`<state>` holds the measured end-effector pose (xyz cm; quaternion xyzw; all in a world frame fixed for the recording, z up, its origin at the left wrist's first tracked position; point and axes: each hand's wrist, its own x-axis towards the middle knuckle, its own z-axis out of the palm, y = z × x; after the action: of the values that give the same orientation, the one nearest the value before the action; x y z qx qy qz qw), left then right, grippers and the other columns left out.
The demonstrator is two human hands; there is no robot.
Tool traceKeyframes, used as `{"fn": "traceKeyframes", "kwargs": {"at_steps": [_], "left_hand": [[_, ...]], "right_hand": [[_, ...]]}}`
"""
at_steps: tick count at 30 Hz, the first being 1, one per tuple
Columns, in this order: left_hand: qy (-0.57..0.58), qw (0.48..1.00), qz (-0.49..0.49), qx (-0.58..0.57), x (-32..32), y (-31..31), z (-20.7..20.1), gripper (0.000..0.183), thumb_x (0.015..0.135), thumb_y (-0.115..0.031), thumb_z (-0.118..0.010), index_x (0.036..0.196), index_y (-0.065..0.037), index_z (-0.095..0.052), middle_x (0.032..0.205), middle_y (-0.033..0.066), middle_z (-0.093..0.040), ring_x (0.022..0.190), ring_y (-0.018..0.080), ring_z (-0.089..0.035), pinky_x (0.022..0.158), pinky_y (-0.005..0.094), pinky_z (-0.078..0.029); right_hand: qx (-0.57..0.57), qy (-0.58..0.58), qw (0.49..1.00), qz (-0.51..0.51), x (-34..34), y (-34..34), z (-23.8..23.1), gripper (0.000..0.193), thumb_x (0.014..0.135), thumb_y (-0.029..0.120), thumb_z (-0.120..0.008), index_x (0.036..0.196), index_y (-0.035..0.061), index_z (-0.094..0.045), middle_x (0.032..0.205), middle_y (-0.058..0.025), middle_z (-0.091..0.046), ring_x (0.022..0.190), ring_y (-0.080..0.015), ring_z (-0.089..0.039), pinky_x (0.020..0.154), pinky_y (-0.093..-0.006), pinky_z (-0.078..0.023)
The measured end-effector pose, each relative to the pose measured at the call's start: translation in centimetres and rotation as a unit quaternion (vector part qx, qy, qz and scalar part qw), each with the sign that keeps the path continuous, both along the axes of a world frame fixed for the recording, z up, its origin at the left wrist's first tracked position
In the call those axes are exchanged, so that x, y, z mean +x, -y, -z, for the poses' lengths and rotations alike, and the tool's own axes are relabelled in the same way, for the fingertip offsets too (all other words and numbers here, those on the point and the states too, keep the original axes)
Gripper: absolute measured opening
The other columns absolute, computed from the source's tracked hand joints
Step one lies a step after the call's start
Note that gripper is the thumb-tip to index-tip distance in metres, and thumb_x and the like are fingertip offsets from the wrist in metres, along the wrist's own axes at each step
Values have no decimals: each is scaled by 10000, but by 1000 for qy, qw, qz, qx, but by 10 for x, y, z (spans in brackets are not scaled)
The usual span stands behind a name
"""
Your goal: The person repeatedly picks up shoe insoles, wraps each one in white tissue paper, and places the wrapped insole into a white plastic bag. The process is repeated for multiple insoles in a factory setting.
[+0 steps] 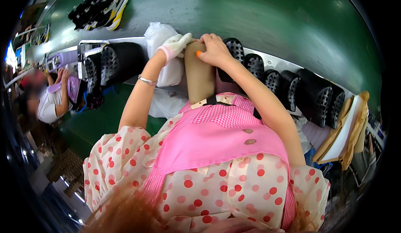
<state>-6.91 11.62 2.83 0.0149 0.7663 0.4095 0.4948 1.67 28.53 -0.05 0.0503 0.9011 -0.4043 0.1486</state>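
A green tabletop (259, 16) spreads beyond the right grip (215, 51), the nearer one, which pinches the far end of the tan piece (200, 78) running lengthwise back toward the apron (213, 143), the left grip (177, 45) just leftward, its closure unclear.

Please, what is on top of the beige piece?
The right hand rests on the far end of the beige piece; the gloved left hand is at its left edge. What the fingers cover cannot be seen.
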Motion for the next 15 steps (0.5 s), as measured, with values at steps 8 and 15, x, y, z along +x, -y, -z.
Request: {"fn": "traceKeyframes", "kwargs": {"at_steps": [8,15], "left_hand": [[-227,951,207,-38,-33,21,19,373,959,-345,-498,1121,-45,-651,911,117,-666,805,191,-608,708,329,-474],[-22,987,160,-23,-43,4,30,389,969,-262,-515,1300,-62,-555,1119,63,-636,990,141,-587,853,292,-486]], "right_hand": [[0,-18,1000,13,-16,7,-9,547,645,359,-691,1050,3,-596,1105,-211,-596,1066,-361,-551,935,-417,-454],[-82,-134,986,63,2,50,-14,520,663,325,-730,1041,13,-556,1065,-219,-600,1059,-347,-565,854,-458,-462]]}}
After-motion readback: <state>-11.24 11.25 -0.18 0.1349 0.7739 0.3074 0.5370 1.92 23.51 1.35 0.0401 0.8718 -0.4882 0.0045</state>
